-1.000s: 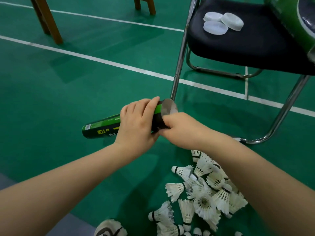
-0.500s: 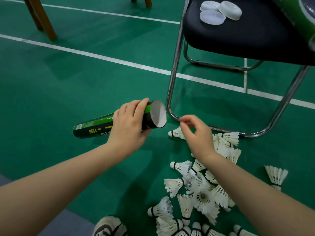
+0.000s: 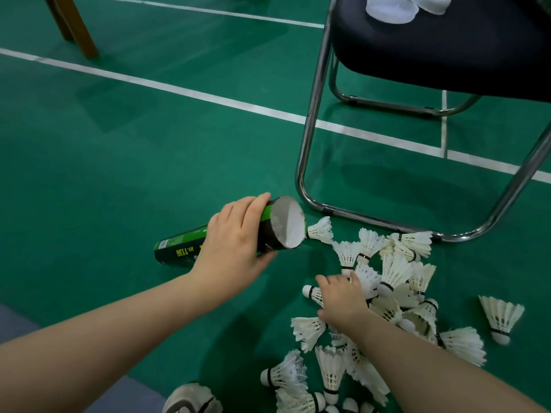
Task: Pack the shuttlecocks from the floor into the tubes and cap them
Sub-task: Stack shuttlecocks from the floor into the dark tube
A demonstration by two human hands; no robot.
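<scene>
My left hand (image 3: 235, 242) grips a green and black shuttlecock tube (image 3: 182, 248) near its open end, holding it low over the floor with the mouth facing right. Several white shuttlecocks (image 3: 393, 272) lie in a loose pile on the green floor to the right of the tube. My right hand (image 3: 343, 299) is down on the left side of the pile. Its fingers curl over one shuttlecock (image 3: 311, 292), whose cork sticks out to the left. Three white caps (image 3: 387, 10) lie on the chair seat.
A black chair (image 3: 447, 49) with a chrome frame (image 3: 310, 129) stands just behind the pile. One shuttlecock (image 3: 501, 317) stands apart at the right. A shoe (image 3: 190, 397) shows at the bottom edge. A wooden leg (image 3: 77, 28) stands far left.
My right hand left the tube's mouth and dropped down to the pile, now resting on a shuttlecock. The left hand keeps the tube, lowered a little.
</scene>
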